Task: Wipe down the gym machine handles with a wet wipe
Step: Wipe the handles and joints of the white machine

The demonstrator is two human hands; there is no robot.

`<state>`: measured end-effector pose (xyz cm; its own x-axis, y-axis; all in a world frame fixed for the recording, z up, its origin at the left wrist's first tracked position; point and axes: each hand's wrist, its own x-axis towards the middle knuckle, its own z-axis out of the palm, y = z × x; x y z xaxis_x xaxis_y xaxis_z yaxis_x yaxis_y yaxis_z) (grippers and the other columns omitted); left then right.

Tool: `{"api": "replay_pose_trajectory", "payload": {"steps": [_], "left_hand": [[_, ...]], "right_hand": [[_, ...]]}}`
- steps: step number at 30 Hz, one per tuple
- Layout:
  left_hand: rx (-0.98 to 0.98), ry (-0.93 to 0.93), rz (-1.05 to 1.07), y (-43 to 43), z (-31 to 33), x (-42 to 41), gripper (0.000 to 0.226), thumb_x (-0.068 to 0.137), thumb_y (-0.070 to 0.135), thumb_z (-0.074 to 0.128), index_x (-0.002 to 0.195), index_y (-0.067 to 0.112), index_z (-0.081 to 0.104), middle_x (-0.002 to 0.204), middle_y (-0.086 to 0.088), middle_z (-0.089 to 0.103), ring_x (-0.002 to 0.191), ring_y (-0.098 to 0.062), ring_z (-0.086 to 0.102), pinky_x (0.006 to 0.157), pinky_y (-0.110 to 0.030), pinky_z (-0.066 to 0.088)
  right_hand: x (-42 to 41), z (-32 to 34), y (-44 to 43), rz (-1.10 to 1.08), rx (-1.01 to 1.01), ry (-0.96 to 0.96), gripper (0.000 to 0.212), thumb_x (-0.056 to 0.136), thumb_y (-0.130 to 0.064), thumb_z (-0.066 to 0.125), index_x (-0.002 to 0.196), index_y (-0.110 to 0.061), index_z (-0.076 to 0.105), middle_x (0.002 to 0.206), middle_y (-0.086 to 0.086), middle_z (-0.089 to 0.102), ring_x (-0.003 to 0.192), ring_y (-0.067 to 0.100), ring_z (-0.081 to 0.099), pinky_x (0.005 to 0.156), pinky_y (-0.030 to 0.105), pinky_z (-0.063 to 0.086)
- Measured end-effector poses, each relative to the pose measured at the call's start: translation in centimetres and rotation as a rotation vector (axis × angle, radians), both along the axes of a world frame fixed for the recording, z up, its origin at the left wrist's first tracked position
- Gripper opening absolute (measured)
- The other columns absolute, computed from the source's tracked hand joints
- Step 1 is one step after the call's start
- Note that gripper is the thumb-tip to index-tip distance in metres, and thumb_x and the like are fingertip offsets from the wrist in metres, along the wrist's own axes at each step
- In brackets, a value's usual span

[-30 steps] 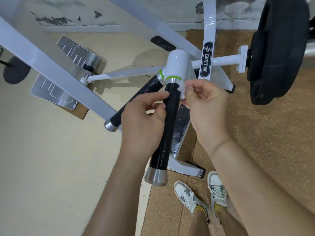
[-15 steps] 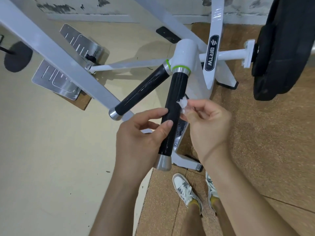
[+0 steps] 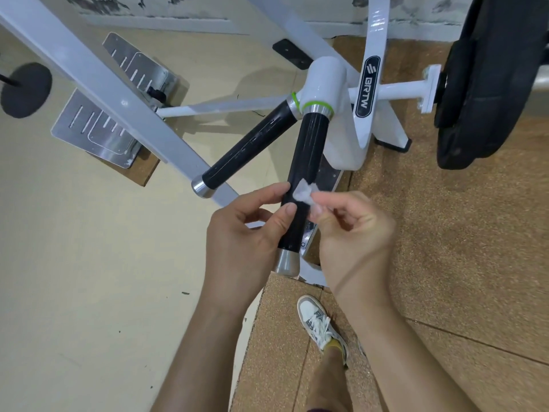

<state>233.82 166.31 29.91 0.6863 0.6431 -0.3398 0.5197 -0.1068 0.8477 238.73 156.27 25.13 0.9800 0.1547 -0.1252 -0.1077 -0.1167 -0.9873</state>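
- The wet wipe (image 3: 303,194) is a small, crumpled white wad, pinched between the thumb and forefinger of the right hand (image 3: 353,236) and pressed against the front of the near handle (image 3: 310,150), about two thirds of the way down its length.
- That handle is a glossy black cylinder. Below the pinch it ends in a dull grey metal cap (image 3: 286,264), and far above the pinch a green ring (image 3: 316,107) sits where it joins the machine.
- The left hand (image 3: 246,242) holds the same handle from the other side of the pinch. Its thumb tip lies on the black surface and its forefinger touches the edge just beside the wipe (the other fingers curl out of sight).
- Up and to the left of the grip, a second black handle (image 3: 249,147) with a shiny steel cap angles away from the same smooth white hub (image 3: 325,81).
- Beyond the hub is a curved white arm with a black oval BRTW label (image 3: 368,87).
- Far right of the grip hangs a thick, matte black weight plate (image 3: 487,78).
- Far left are slotted metal footplates (image 3: 110,129), with a flat white frame beam (image 3: 89,81) crossing in front of them.
- Under the grip the floor changes from speckled brown cork-like matting (image 3: 445,233) to smooth cream floor (image 3: 74,263), and a white laced shoe (image 3: 319,322) stands on the matting.
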Motion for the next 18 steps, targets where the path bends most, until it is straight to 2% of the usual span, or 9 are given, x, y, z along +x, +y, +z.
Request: {"api": "replay_pose_trajectory", "payload": {"steps": [2, 5, 8, 11, 13, 16, 18], "left_hand": [[0.000, 0.003, 0.007, 0.0, 0.0, 0.0, 0.020, 0.082, 0.025, 0.073, 0.102, 0.030, 0.074, 0.084, -0.002, 0.073, 0.071, -0.013, 0.068, 0.061, -0.029, 0.058], [0.016, -0.010, -0.013, 0.1, 0.1, 0.0, 0.021, 0.083, 0.023, 0.072, 0.103, 0.029, 0.074, 0.084, -0.003, 0.073, 0.070, -0.014, 0.068, 0.061, -0.022, 0.056], [0.022, -0.012, -0.034, 0.1, -0.1, -0.1, 0.023, 0.086, 0.016, 0.069, 0.105, 0.029, 0.073, 0.083, 0.001, 0.074, 0.072, -0.008, 0.067, 0.061, -0.019, 0.055], [0.019, -0.025, -0.037, 0.1, -0.1, -0.1, 0.025, 0.087, 0.012, 0.067, 0.106, 0.027, 0.073, 0.082, 0.009, 0.074, 0.076, -0.001, 0.067, 0.063, -0.014, 0.051], [0.009, -0.025, -0.029, 0.0, -0.1, -0.2, 0.025, 0.088, 0.012, 0.066, 0.106, 0.027, 0.072, 0.080, 0.010, 0.074, 0.076, 0.000, 0.068, 0.065, -0.016, 0.053], [0.019, -0.023, -0.053, 0.0, -0.1, -0.5, 0.027, 0.088, 0.012, 0.065, 0.109, 0.028, 0.072, 0.087, 0.007, 0.074, 0.083, -0.004, 0.068, 0.069, -0.020, 0.055], [0.015, -0.032, -0.051, -0.1, -0.1, -0.8, 0.027, 0.088, 0.011, 0.065, 0.108, 0.029, 0.072, 0.086, 0.008, 0.074, 0.083, -0.003, 0.068, 0.068, -0.017, 0.054]], "right_hand": [[-0.7, 0.3, -0.6, 0.070, -0.036, -0.050, 0.032, 0.081, 0.009, 0.066, 0.081, -0.023, 0.071, 0.078, -0.001, 0.063, 0.070, 0.009, 0.063, 0.063, 0.018, 0.051], [0.8, 0.2, -0.4, 0.055, 0.008, 0.019, 0.041, 0.083, 0.007, 0.063, 0.078, -0.034, 0.067, 0.082, 0.003, 0.067, 0.074, 0.014, 0.067, 0.071, 0.032, 0.058], [1.4, 0.0, 0.0, 0.027, -0.010, 0.064, 0.039, 0.084, 0.005, 0.062, 0.078, -0.033, 0.067, 0.083, 0.007, 0.070, 0.076, 0.018, 0.069, 0.073, 0.039, 0.058], [-1.3, 0.8, -1.4, 0.171, -0.049, 0.012, 0.030, 0.082, 0.006, 0.066, 0.079, -0.022, 0.072, 0.079, 0.001, 0.067, 0.071, 0.017, 0.066, 0.063, 0.039, 0.056], [-1.8, 1.2, -2.0, 0.204, -0.046, -0.021, 0.029, 0.081, 0.007, 0.067, 0.080, -0.022, 0.072, 0.079, -0.001, 0.068, 0.071, 0.016, 0.066, 0.062, 0.037, 0.056], [-0.4, 0.4, -0.7, 0.013, 0.050, 0.114, 0.030, 0.083, 0.006, 0.065, 0.083, -0.023, 0.071, 0.083, 0.003, 0.071, 0.076, 0.014, 0.069, 0.070, 0.028, 0.057], [-1.2, 0.6, 0.0, -0.022, -0.004, 0.066, 0.030, 0.084, 0.003, 0.065, 0.086, -0.026, 0.071, 0.083, 0.001, 0.070, 0.076, 0.011, 0.067, 0.068, 0.025, 0.055]]}}
